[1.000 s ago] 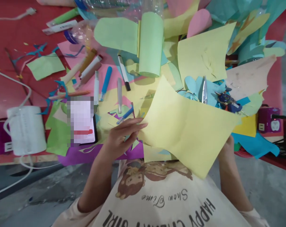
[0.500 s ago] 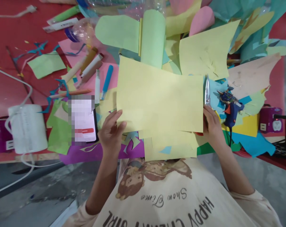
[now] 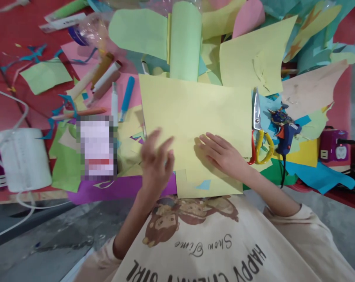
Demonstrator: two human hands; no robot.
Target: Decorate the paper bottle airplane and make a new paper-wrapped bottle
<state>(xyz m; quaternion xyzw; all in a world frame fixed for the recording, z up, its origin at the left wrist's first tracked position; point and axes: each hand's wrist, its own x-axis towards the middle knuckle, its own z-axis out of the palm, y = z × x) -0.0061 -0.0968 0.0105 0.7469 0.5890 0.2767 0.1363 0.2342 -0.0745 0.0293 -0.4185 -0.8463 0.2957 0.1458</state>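
Observation:
A wide pale yellow sheet of paper (image 3: pixel 192 109) lies flat in front of me. My right hand (image 3: pixel 221 154) rests on it near the lower middle, fingers stretched out to the left. Over the sheet's lower left corner is my left hand (image 3: pixel 158 160), slightly blurred, its fingers spread and holding nothing. Below, a smaller yellow piece (image 3: pixel 189 188) with a blue scrap (image 3: pixel 203 184) on it reaches to the table's front edge. Just right of the sheet lie scissors (image 3: pixel 257 121) with red and yellow handles.
A phone (image 3: pixel 98 150) lies to the left, beside a blue marker (image 3: pixel 127 98). A blue glue gun (image 3: pixel 286 141) is at the right, near a purple power box (image 3: pixel 334 145). Behind the sheet stands a green paper tube (image 3: pixel 185 43). A white appliance (image 3: pixel 24 160) sits far left.
My right hand has moved left from the sheet's right edge onto its surface, uncovering the scissors' handles. My left hand has shifted right over the sheet's corner. The sheet now lies flatter.

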